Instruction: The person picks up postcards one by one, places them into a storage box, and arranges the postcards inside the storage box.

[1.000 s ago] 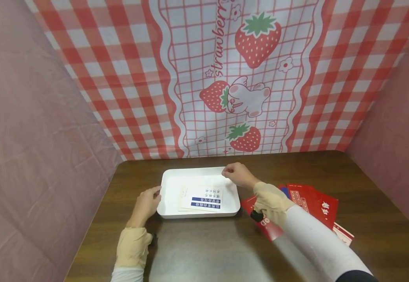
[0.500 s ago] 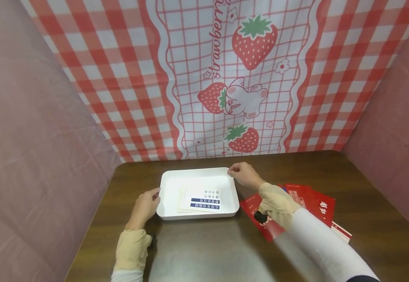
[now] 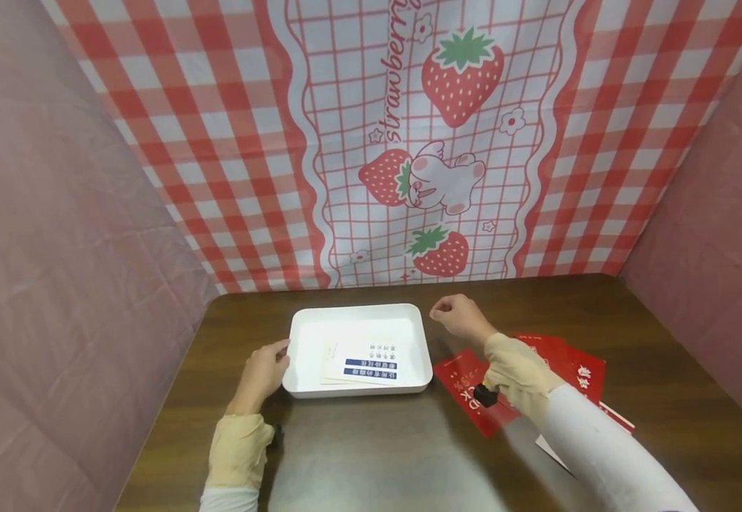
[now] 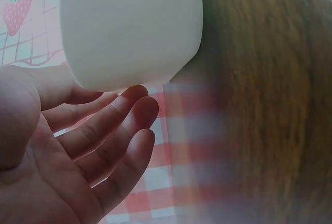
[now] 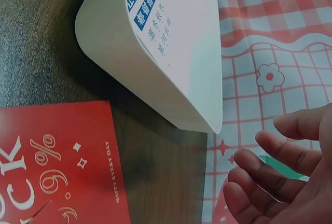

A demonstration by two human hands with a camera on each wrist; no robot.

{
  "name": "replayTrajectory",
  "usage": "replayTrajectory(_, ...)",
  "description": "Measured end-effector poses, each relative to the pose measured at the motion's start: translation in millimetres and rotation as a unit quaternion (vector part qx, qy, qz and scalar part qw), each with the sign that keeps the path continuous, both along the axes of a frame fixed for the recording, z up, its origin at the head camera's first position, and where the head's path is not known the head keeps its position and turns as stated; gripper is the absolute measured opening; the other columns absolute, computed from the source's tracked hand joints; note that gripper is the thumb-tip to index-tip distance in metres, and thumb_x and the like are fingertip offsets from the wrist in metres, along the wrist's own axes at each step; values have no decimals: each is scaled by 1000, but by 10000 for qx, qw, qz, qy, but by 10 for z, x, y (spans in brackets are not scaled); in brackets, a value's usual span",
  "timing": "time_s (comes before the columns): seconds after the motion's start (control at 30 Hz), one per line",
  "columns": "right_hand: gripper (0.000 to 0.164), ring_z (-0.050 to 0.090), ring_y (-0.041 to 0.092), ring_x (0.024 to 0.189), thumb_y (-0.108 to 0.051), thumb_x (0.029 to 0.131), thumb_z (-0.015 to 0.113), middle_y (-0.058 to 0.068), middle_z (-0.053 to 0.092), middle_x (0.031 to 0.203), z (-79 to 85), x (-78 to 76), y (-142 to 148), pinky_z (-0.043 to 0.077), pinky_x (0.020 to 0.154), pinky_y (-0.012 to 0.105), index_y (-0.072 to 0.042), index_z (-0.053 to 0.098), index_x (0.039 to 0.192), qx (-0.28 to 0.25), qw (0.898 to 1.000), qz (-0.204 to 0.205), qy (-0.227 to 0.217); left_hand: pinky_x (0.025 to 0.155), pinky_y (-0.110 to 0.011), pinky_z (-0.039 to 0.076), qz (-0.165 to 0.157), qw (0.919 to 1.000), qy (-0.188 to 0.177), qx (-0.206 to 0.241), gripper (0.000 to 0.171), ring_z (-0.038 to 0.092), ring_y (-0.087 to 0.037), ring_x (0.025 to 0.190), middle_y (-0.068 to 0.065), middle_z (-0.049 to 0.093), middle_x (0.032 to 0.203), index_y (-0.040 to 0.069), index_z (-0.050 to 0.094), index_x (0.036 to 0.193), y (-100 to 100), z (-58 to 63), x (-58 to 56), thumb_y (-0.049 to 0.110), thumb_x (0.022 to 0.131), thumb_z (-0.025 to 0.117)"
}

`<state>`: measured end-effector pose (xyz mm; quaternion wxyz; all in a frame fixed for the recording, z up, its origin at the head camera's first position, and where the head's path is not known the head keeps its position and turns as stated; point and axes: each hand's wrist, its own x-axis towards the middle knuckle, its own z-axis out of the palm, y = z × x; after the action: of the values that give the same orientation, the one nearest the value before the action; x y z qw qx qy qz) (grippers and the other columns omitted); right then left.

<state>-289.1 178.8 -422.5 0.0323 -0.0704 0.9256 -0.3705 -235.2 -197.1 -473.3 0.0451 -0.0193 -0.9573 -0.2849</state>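
A white rectangular tray sits on the wooden table, with printed cards lying inside it. At its left end, my left hand touches the outer side of the tray; in the left wrist view the relaxed fingers lie against the tray's end wall. My right hand hovers just beyond the tray's upper right corner, apart from it. Its fingers are loosely bent with nothing between them, as the right wrist view shows. Nearest below that hand is a red envelope with white lettering.
More red envelopes overlap to the right, partly covered by my right forearm. A white paper edge pokes out beneath the sleeve. Behind the brown table hangs a strawberry-print cloth; pink cloth closes in both sides.
My right hand has moved right, from the tray's upper right rim to a spot beside it. The left hand stays at the tray's left end, and the cards lie still.
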Motion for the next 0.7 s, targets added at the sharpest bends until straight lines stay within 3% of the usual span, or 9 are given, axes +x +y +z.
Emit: replayTrajectory(0.7,25,65,28,92,-20,93,60,19,70,100,40,92,227,52,81,42,2,69,102,304,9994,50,-179,87,-52,50,-5,10000,-12,-4,39,66,-35,97,-18,71,103,-2,63,126,5,-4,-4,6,89,53)
